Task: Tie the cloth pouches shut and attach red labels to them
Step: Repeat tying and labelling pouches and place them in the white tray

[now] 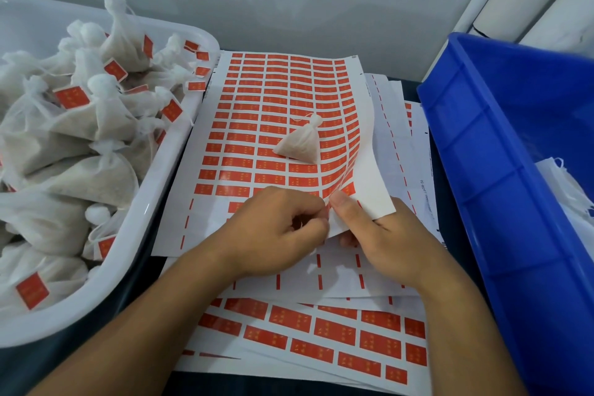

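Right hand [382, 235] fingers pinch the lifted corner of the label sheet [276, 125]. Left hand [276, 231] fingers curl and pick at a red label at that edge. Tied pouch [302, 141] lies on the sheet, beyond the fingers. Labelled pouches fill the white tub [167, 177] left of them.

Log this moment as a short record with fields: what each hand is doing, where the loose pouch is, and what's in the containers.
left hand: left hand pinches at a red label near the sheet's lifted corner
right hand: right hand holds up the bent corner of the label sheet
loose pouch: one tied pouch lying on the sheet, no label visible
white tub: on the left, piled with labelled pouches
blue bin: on the right, white cloth visible inside
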`<control>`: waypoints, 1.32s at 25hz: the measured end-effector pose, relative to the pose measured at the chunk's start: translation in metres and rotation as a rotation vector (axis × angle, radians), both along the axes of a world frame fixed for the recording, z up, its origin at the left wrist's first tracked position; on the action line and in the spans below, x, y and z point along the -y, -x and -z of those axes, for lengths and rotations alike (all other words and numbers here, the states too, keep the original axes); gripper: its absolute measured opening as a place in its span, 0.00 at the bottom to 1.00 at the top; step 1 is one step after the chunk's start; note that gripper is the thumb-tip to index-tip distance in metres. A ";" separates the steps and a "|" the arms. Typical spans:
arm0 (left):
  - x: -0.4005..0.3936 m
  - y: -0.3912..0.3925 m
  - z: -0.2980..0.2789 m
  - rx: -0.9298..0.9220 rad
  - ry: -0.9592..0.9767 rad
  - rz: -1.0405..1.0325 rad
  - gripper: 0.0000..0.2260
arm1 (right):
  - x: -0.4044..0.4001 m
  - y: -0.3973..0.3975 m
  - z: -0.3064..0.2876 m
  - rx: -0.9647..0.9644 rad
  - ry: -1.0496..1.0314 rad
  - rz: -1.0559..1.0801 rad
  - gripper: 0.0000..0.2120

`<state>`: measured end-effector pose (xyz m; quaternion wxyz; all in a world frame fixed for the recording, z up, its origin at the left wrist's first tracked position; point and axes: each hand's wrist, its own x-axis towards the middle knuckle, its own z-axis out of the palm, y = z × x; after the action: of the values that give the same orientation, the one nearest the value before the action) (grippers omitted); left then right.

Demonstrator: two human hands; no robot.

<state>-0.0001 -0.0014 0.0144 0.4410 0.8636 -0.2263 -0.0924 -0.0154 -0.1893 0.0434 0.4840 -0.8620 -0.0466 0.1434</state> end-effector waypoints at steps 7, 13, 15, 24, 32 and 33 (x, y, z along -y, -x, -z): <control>-0.001 0.001 -0.002 -0.007 0.043 0.010 0.11 | 0.002 0.000 -0.003 -0.044 -0.061 0.026 0.09; -0.001 0.001 -0.004 0.032 0.038 -0.036 0.12 | 0.006 0.000 -0.006 -0.065 -0.170 0.081 0.14; -0.003 0.001 -0.005 0.066 0.078 -0.041 0.12 | 0.007 0.001 -0.007 -0.075 -0.195 0.080 0.15; -0.002 0.002 -0.007 0.295 -0.155 -0.020 0.14 | 0.006 0.000 -0.011 -0.016 -0.166 -0.027 0.18; -0.001 0.003 -0.008 0.370 -0.184 -0.003 0.15 | 0.007 0.001 -0.006 -0.029 -0.107 -0.035 0.12; -0.001 0.003 -0.007 0.343 -0.169 0.001 0.14 | 0.007 0.001 -0.006 -0.035 -0.100 -0.030 0.12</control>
<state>-0.0030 -0.0005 0.0215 0.3216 0.9006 -0.2900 0.0371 -0.0161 -0.1965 0.0492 0.5250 -0.8332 -0.0584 0.1634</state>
